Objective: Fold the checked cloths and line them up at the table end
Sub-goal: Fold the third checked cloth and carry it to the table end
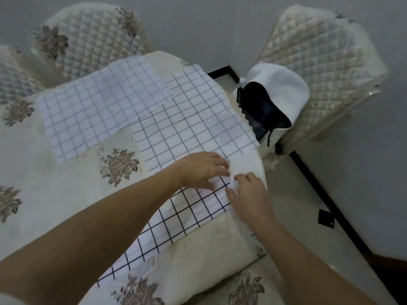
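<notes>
- Near cloth (176, 227), with bold black checks, lies flat at lower centre on the table (55, 194).
- Left hand (204, 170) and right hand (248, 194) meet at its upper right corner, fingers bent onto it. I cannot tell whether they pinch or press.
- Middle cloth (193, 119) lies at centre, touching the far cloth (99, 106) at upper left.
- A white jacket (277, 89) sits on the chair (330, 51) at upper right.

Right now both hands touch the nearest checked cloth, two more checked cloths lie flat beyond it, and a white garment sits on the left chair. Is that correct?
No. The head view shows the white garment on the right chair, not the left. The rest holds: left hand and right hand touch the nearest checked cloth; the far cloth and middle cloth lie flat beyond it.
</notes>
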{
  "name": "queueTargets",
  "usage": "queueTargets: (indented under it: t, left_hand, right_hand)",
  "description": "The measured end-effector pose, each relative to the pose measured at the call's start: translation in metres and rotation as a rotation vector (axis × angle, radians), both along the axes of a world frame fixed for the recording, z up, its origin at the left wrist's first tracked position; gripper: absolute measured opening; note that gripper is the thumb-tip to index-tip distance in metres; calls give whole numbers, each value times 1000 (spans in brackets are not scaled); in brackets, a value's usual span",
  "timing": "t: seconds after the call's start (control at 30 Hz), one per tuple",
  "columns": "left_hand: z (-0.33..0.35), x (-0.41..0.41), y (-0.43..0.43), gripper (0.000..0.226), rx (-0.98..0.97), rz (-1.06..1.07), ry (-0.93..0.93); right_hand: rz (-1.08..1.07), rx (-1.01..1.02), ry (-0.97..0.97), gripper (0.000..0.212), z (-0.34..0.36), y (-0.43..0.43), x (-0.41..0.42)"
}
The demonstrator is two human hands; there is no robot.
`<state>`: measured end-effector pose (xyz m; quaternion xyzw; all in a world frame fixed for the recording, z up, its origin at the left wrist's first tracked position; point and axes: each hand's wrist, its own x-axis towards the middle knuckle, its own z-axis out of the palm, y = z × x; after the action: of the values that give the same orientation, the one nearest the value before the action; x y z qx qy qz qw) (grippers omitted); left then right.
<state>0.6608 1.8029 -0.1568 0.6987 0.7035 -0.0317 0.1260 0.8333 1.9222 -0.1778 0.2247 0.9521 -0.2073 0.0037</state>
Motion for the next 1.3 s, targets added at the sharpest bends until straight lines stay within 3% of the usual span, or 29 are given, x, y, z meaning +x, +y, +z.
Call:
queueTargets:
  t: [0.33, 0.47, 0.67, 0.87, 1.07, 1.3]
  left_hand:
    - [-4, -7, 33, 62, -122, -50, -17]
    - [-5, -10, 38, 66, -142, -52, -12]
    - [-7, -11, 46, 68, -203, -30, -33]
    - [-2, -14, 57, 48, -283, -22, -69]
    - [-3, -12, 68, 32, -299, -40, -18]
    - [12, -20, 78, 28, -258, 67, -62]
  right_hand:
    - [-135, -105, -137, 42, -2, -1, -17]
    - [-170, -231, -168, 30, -2, 2, -25]
    - [-147, -261, -170, 18, 0, 2, -24]
    - [-136, -339, -130, 26, 1, 13, -20]
    - [-173, -508, -161, 19, 5, 30, -23]
    - [-182, -612, -21, 50, 3, 48, -31]
